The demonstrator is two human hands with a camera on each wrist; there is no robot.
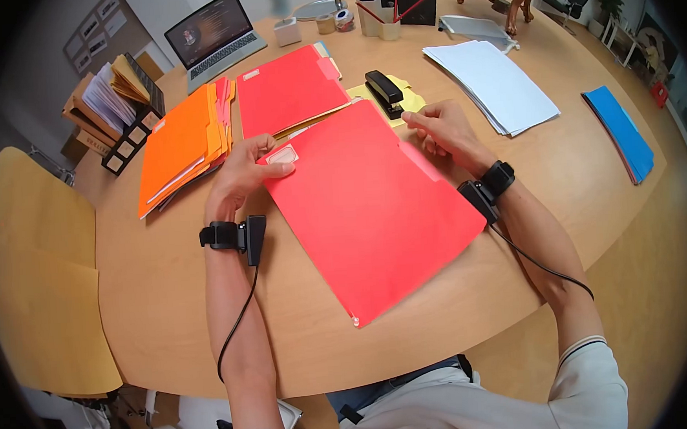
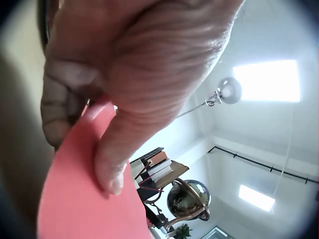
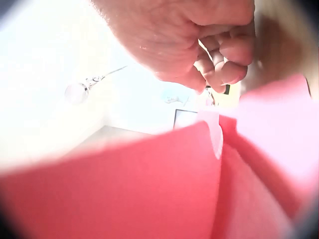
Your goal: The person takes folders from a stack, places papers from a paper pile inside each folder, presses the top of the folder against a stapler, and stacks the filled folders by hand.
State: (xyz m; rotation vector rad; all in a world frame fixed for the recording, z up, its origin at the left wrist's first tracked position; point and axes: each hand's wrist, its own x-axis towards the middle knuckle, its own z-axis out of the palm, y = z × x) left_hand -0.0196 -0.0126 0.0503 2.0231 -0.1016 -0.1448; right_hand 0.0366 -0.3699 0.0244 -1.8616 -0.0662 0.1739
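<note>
A red folder [image 1: 374, 205] is tilted above the desk, a white label near its upper left corner. My left hand [image 1: 242, 169] grips that corner, thumb on the front face; in the left wrist view the thumb [image 2: 119, 159] presses on the red sheet [image 2: 89, 199]. Beyond the folder's tabbed right edge is my right hand [image 1: 449, 133], fingers curled, thumb and index finger close together. In the right wrist view, this hand [image 3: 199, 45] is above the red folder [image 3: 124, 184], apart from it; whether something small sits between the fingertips cannot be told.
Another red folder [image 1: 293, 92] lies behind, orange folders [image 1: 182, 146] to the left. A black stapler [image 1: 384, 94] rests near yellow paper. White paper [image 1: 493, 87] and blue folders [image 1: 622, 134] are to the right. At the back stand a laptop [image 1: 211, 38] and pen holder [image 1: 379, 20].
</note>
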